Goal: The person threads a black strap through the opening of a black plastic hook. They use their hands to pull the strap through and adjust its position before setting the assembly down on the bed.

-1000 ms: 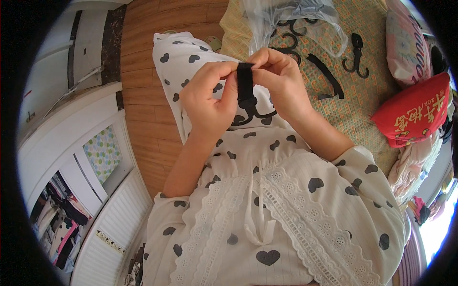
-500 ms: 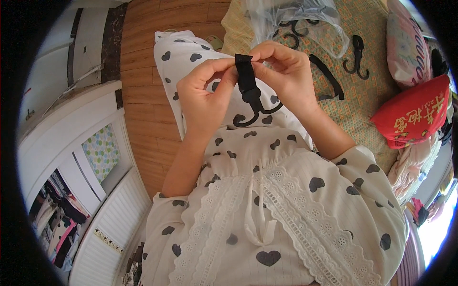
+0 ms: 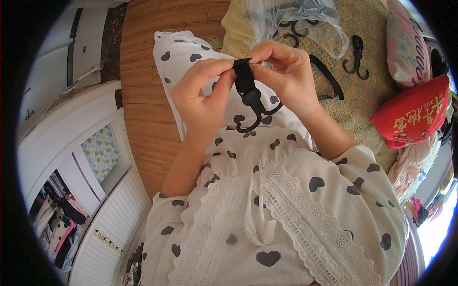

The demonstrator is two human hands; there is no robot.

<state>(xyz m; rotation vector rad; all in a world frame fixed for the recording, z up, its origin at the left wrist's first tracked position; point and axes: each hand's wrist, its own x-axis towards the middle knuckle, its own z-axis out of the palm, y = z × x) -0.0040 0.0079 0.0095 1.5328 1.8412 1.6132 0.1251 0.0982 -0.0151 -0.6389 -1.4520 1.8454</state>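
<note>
1. I have two: left grip (image 3: 200, 93), right grip (image 3: 286, 71).
2. My held double hook (image 3: 251, 98), far-right double hook (image 3: 358, 51): two.
3. One loose strap (image 3: 328, 75).
4. One clear bag (image 3: 262, 21); bagside hooks (image 3: 295, 30) I can't count.
5. Two: pink cushion (image 3: 408, 45), red cushion (image 3: 415, 114).

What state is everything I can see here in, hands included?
Left hand: pinching the held hook's strap
Right hand: pinching the same strap near its top
Held black hook: strap uppermost, curved prongs below
Loose black strap: lying on the cover
Other black hook: lying loose, unheld
Clear plastic bag: crumpled
Patterned cover: spread out
Red cushion: lying tilted
</note>
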